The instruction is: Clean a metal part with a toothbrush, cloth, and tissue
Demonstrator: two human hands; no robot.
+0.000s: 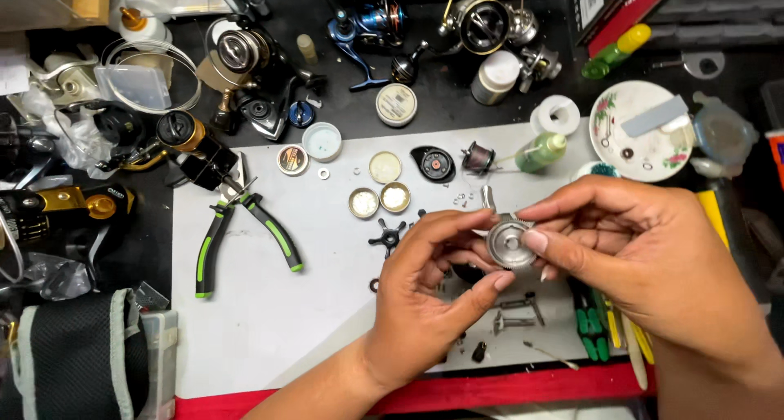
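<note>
Both hands are meeting over the near right part of a white work mat (269,322), gripping between them a round silver gear (510,245) with fine teeth along its far rim and small holes in its face. The left hand (425,293) is coming up from the near edge, its fingers curled round the gear's left side and its thumb pressing at the near right rim. The right hand (645,253) is reaching in from the right, thumb and forefinger closed on the gear's right edge, the other fingers folding behind it. The gear is being held just above the mat, apart from the surface. Lying on the mat beneath and near the hands: small screws and metal pins (514,314), and a black star-shaped knob (387,238) just left of the left hand. Further left, green-and-black pliers (245,232) are lying with handles spread. Beyond the hands, three small round tins (380,193) are sitting close together, with a black oval cover plate (433,164) and a small green bottle (541,152) to their right. A floral dish (633,142) is resting at the far right. Several fishing reels (245,69) are crowding the dark bench along the far edge. A red strip (490,391) is running along the near edge.
</note>
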